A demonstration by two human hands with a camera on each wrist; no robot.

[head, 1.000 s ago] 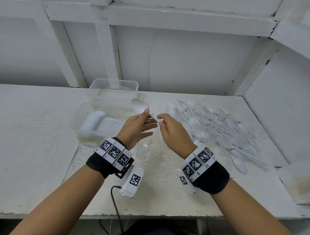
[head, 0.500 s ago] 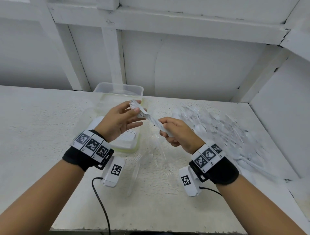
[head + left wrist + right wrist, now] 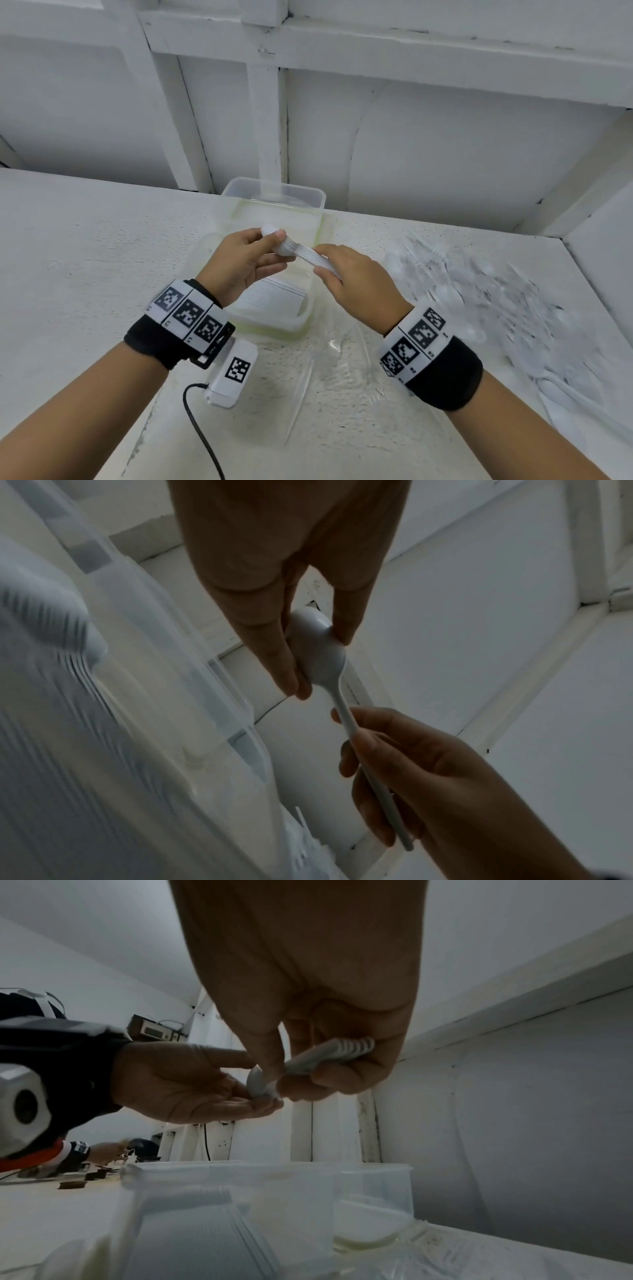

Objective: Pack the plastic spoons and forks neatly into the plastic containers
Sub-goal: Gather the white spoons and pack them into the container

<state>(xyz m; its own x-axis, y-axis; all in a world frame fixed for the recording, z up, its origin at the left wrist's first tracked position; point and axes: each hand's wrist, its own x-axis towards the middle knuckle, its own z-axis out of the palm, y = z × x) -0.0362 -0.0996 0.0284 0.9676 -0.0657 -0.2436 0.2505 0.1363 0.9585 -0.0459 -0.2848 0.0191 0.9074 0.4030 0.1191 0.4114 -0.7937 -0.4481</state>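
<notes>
Plain workroom, bench stations.
White painted bench (image 3: 85, 274), bare board wall (image 3: 445, 144); far left, another wrist-banded hand (image 3: 103, 1153) works.

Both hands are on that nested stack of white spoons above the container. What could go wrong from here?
1. The nested stack of white plastic spoons is held only at its ends, bowls in the left hand, handles in the right hand; it may fan apart.
2. The clear plastic container already holds a row of spoons; a careless drop could knock that row askew.
</notes>
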